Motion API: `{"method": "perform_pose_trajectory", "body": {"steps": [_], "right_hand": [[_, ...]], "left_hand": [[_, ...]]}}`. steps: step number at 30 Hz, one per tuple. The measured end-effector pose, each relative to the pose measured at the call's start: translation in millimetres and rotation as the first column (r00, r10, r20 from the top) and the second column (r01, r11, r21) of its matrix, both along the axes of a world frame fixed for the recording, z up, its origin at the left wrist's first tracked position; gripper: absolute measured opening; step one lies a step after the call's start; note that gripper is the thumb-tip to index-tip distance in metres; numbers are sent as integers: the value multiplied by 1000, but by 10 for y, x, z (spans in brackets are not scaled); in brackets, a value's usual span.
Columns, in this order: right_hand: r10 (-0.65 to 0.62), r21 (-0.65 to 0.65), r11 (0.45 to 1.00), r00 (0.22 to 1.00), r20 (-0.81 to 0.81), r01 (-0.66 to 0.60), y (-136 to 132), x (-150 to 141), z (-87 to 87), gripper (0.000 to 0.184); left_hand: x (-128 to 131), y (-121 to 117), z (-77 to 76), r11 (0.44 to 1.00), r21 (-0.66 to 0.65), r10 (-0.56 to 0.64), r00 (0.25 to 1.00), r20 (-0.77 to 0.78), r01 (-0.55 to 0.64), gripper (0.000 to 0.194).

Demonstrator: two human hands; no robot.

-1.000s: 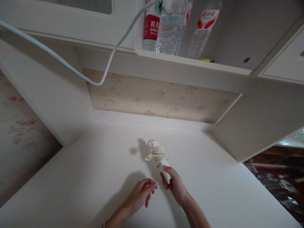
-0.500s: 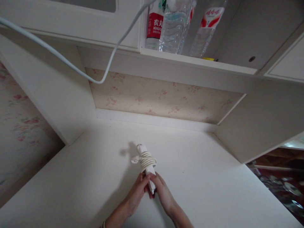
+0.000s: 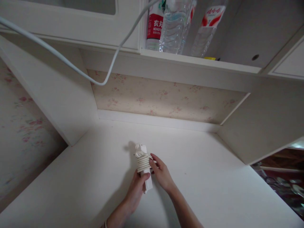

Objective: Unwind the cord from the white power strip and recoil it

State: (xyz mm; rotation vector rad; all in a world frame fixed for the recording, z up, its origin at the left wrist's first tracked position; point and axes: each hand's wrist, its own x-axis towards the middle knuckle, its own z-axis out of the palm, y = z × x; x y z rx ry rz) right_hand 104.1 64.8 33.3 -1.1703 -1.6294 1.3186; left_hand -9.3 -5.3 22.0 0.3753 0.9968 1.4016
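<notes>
Now, left hand (image 3: 136, 187) grips the power strip (image 3: 148, 183); right hand (image 3: 163, 174) pinches its cord (image 3: 142, 163).

A room in a home seems to be shown, but which room cannot be told. The back wall (image 3: 152, 100) is papered in a small pink flower print, and more flowery wallpaper (image 3: 26, 123) is seen past the left edge of the white desk top (image 3: 213, 180). The desk top is closed in by 2 white side boards (image 3: 64, 104) at its back corners. High above its back edge, clear plastic bottles (image 3: 172, 33) are seen on an open shelf (image 3: 201, 61), beside a white cupboard front (image 3: 78, 27).
</notes>
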Motion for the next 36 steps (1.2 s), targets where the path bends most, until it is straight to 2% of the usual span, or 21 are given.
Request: {"method": "perform_pose_trajectory", "body": {"steps": [5, 8, 11, 17, 23, 27, 32, 36], "right_hand": [[-119, -62, 992, 980, -158, 111, 14, -41, -171, 40], [-205, -131, 976, 944, -259, 176, -13, 1, -285, 42], [-258, -162, 963, 915, -310, 217, -34, 45, -350, 43], [-292, -224, 951, 863, -412, 215, -27, 78, -370, 40], [-308, -280, 943, 793, -525, 180, -9, 106, -409, 36], [-325, -324, 933, 758, -566, 158, 1, 135, -361, 35], [-276, -309, 945, 768, -578, 107, 85, 178, -206, 36], [-230, -293, 954, 778, -584, 62, 226, 254, 31, 37]], "left_hand": [[-19, -12, -10, 999, -16, 29, 1000, 7, -29, 31], [-51, -8, -48, 999, -31, 33, 994, 103, -30, 23], [-64, -11, -74, 1000, 6, -12, 972, 234, 10, 20], [-71, -35, -93, 993, 97, -101, 943, 316, 74, 15], [-86, -47, -127, 981, 145, -166, 933, 319, 125, 17], [-86, -52, -154, 972, 163, -210, 936, 281, 169, 19], [-120, -79, -167, 936, 210, -315, 939, 136, 284, 24], [-182, -153, 6, 854, 262, -457, 889, -33, 449, 54]]}}
